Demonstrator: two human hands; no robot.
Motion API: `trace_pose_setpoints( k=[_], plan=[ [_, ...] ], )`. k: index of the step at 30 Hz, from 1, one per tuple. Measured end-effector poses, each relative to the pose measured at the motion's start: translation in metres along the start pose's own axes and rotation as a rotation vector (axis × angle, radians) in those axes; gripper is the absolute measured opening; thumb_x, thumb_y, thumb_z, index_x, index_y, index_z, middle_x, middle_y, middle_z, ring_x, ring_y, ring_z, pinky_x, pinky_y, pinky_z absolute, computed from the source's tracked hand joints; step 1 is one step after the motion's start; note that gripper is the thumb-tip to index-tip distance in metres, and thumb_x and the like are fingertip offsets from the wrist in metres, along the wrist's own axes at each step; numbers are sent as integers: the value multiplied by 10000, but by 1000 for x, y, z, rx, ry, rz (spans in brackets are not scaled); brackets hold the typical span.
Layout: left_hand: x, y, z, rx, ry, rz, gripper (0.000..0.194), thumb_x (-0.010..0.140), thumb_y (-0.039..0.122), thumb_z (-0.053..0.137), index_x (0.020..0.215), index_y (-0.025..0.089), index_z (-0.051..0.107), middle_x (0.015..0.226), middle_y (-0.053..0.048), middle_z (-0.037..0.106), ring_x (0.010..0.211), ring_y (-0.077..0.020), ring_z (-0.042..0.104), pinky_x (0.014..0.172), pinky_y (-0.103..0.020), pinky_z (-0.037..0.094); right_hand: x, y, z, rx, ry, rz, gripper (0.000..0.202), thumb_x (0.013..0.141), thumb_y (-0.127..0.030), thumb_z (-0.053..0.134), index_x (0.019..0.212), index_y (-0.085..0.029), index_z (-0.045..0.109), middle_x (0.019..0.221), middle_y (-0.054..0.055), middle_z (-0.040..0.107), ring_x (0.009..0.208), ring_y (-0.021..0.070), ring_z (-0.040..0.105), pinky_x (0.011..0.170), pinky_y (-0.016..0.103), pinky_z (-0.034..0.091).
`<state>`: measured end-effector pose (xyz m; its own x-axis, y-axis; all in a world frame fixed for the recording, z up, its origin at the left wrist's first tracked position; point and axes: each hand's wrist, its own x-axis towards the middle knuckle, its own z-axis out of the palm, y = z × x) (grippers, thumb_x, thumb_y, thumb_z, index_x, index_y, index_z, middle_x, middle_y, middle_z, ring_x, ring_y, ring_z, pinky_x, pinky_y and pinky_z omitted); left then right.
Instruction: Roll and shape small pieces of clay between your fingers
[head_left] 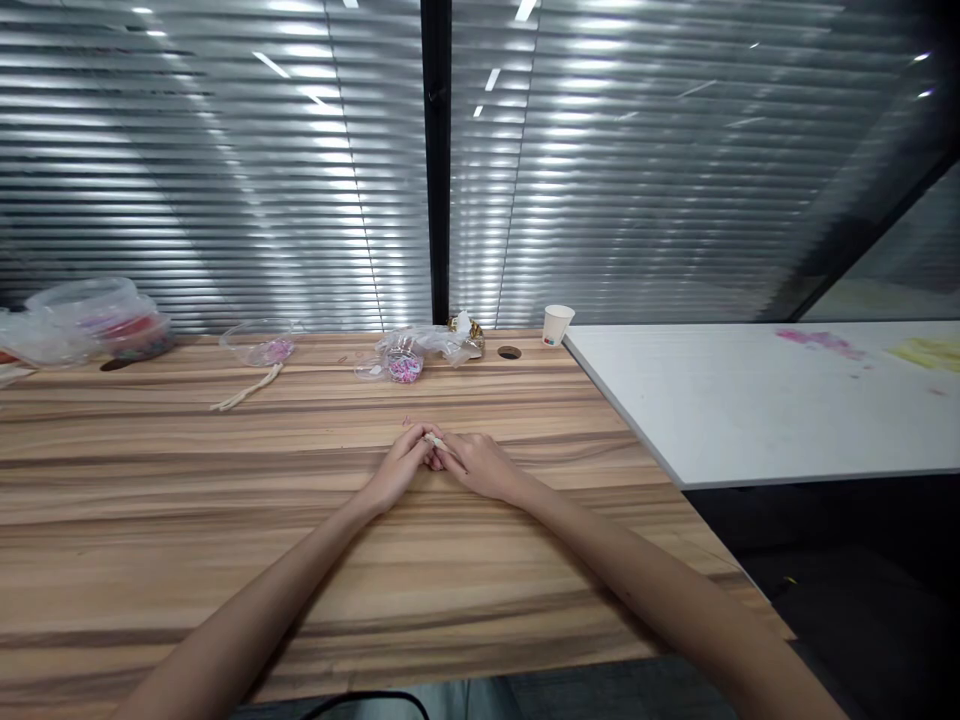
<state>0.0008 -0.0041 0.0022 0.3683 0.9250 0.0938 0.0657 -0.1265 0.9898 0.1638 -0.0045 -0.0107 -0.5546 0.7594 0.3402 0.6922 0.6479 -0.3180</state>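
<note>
Both hands meet low over the wooden table, fingers curled together. My left hand is closed on one side of a small cream-coloured piece, and my right hand pinches it from the other side. Fingers cover most of this piece, so its kind cannot be made out; its colour resembles the cream cord lying farther back on the left. Behind the hands stands a small clear container of pink and purple beads, beside a crumpled clear plastic bag.
A white paper cup stands by the table's back right corner. Clear tubs are stacked at the far left, and a clear dish holds pink bits. A white table with pink and yellow stains adjoins on the right.
</note>
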Motion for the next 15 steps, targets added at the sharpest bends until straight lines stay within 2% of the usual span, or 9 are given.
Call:
trace_pose_setpoints(
  k=[7,15],
  plan=[
    [-1,3,2,38,8,22,130,785,265,443,767,168,529,664,19,535,646,-129,515,655,-252,411,0,0,1,-48,0,0,412,895,-255,397,1301,-186,416,910,76,685,702,179,621,640,252,417],
    [-1,1,0,93,-2,40,147,804,261,414,758,174,524,691,12,527,661,-133,517,670,-259,420,1,-1,0,-41,-5,-2,389,900,-244,381,1280,-179,433,919,79,682,751,182,625,659,251,416]
  ],
)
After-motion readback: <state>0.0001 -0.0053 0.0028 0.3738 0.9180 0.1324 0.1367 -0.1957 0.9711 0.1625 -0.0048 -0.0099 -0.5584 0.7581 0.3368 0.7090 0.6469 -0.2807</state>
